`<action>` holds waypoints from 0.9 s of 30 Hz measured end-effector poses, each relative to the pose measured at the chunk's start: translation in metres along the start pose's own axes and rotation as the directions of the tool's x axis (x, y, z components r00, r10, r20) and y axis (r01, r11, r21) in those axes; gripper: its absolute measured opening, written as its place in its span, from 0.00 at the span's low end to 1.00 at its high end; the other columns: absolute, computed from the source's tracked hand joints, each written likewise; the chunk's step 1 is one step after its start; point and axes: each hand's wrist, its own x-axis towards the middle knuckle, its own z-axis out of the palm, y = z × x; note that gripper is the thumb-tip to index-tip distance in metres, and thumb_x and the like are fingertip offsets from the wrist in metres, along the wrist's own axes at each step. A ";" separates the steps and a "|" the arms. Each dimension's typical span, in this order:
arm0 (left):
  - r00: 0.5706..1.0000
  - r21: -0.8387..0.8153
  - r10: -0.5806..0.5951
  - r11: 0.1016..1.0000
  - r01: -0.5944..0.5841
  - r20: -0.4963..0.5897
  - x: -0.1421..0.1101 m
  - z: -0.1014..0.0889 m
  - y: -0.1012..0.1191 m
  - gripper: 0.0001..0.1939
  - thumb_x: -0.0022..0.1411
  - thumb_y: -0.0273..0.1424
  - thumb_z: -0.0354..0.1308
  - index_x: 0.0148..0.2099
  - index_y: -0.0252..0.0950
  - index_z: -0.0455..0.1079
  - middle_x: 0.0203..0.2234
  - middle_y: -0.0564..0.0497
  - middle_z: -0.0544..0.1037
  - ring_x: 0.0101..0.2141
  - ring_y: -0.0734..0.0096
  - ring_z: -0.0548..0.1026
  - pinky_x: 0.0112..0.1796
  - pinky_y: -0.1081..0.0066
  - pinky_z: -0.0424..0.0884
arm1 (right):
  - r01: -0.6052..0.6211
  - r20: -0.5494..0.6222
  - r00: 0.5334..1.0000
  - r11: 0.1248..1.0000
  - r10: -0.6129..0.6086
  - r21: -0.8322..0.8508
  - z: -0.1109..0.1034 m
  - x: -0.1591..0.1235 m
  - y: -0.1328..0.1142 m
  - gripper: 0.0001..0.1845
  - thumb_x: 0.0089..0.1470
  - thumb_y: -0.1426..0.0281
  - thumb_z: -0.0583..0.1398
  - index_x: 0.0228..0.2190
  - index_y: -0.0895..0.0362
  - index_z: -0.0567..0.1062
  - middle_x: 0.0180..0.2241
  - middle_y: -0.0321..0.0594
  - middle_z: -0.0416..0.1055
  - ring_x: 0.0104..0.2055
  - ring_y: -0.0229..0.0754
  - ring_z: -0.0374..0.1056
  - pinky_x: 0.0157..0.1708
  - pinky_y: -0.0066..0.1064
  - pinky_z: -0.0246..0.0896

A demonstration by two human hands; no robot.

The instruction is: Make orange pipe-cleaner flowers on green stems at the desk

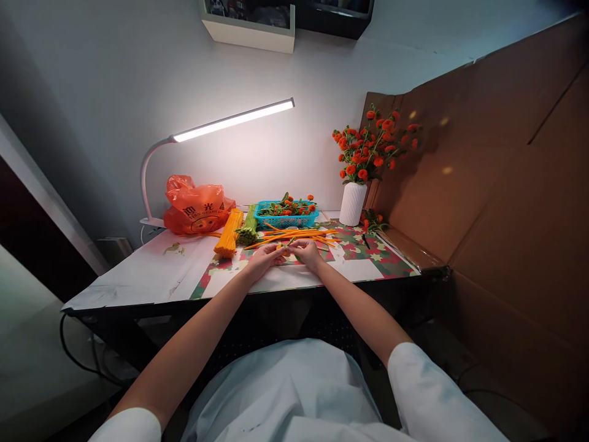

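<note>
Small green-and-orange piece (288, 244) midway between left hand (265, 256) and right hand (307, 252), pinched in fingertips of both; neither hand nearer. Piece's long axis too small to tell. Loose orange stems (306, 234) just beyond hands, mostly left-right across surface (138, 270). Forearms stretched forward, converging; hands at surface's near side, fingers turned inward, tips near meeting. Whether hands touch surface: cannot tell.
</note>
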 end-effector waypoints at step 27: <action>0.990 0.013 -0.003 1.000 0.005 -0.139 -0.001 -0.002 0.004 0.23 0.45 0.40 0.70 0.40 0.35 0.67 0.27 0.53 0.75 0.26 0.75 0.75 0.29 0.75 0.71 | 0.030 -0.009 0.999 0.991 -0.032 -0.134 -0.003 -0.006 -0.011 0.19 0.39 0.53 0.67 0.23 0.58 0.79 0.25 0.39 0.74 0.31 0.41 0.69 0.35 0.33 0.64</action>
